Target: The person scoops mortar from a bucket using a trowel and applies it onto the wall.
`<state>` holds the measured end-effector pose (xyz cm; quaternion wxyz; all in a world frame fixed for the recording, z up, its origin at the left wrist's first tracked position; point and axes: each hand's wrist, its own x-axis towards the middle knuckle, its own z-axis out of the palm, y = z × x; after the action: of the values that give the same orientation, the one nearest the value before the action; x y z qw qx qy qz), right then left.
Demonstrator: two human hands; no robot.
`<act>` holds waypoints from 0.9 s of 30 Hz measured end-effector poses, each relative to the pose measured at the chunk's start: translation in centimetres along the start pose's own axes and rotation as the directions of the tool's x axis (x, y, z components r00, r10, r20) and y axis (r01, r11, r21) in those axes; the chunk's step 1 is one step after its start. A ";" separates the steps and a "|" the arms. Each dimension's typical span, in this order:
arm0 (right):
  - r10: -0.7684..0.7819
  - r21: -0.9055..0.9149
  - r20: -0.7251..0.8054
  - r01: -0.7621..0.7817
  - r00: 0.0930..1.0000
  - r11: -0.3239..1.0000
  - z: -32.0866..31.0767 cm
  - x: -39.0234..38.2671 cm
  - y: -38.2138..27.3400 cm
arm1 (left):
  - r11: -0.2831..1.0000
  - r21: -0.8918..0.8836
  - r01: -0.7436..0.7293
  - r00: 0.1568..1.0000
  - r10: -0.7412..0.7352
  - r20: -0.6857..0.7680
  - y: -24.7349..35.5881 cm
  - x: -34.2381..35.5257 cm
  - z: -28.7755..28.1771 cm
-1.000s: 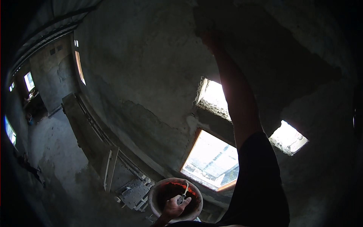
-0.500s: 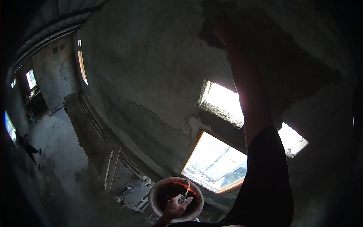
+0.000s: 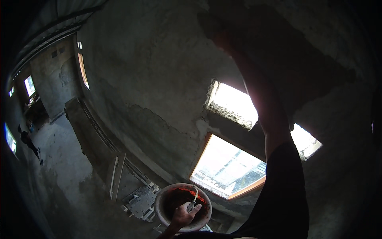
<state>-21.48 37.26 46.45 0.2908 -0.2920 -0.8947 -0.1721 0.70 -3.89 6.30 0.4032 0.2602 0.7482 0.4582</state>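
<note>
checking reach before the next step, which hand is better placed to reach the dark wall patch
Probably the right hand: it is raised to the dark patch, though dimly seen. The left hand is low over the bucket, gripping a handle.

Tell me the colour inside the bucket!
Inside, the bucket shows bright orange-red and dark patches, best in the head view.

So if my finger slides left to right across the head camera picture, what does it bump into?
A far-off person, a narrow orange-edged window, a thin pale board, a round bucket with the left hand at its mouth, a big orange-framed window, then the right one of two rough-edged wall openings.
</note>
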 end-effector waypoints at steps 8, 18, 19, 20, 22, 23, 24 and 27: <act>0.286 0.342 0.125 -0.312 0.950 0.886 -1.4 3.2 4.2 | 0.999 -0.049 -0.018 1.000 0.018 -0.003 -0.1 0.7 0.2; 0.165 0.114 -0.052 -0.158 0.985 0.981 1.3 -1.2 1.3 | 1.000 0.017 -0.001 0.998 0.000 0.064 0.3 0.4 0.4; 0.164 0.113 -0.043 -0.159 0.985 0.981 0.8 -2.7 1.0 | 1.000 0.006 0.001 0.996 -0.002 0.088 0.5 0.3 0.3; 0.167 0.111 -0.031 -0.163 0.985 0.980 0.6 -3.0 0.5 | 1.000 0.008 -0.005 0.996 0.004 0.087 0.4 0.2 0.4; 0.167 0.115 -0.006 -0.165 0.986 0.980 -0.5 -2.5 -0.5 | 0.997 -0.068 -0.032 0.998 0.036 0.056 0.0 -0.1 0.4; 0.191 0.082 -0.019 -0.189 0.981 0.979 -2.7 -2.5 1.4 | 0.994 -0.052 -0.093 0.993 0.097 0.065 0.3 -0.1 0.6; 0.184 0.096 0.004 -0.184 0.983 0.978 -2.5 -1.8 1.5 | 0.995 -0.052 -0.084 0.995 0.086 0.051 0.1 -0.1 0.6; 0.169 0.123 0.049 -0.174 0.984 0.977 -3.3 0.4 1.6 | 0.996 -0.003 -0.085 0.996 0.085 -0.025 -0.3 -0.1 0.5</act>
<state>-19.40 37.10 49.46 0.3054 -0.3524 -0.8807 -0.0834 1.13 -3.89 5.94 0.3744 0.2852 0.7405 0.4798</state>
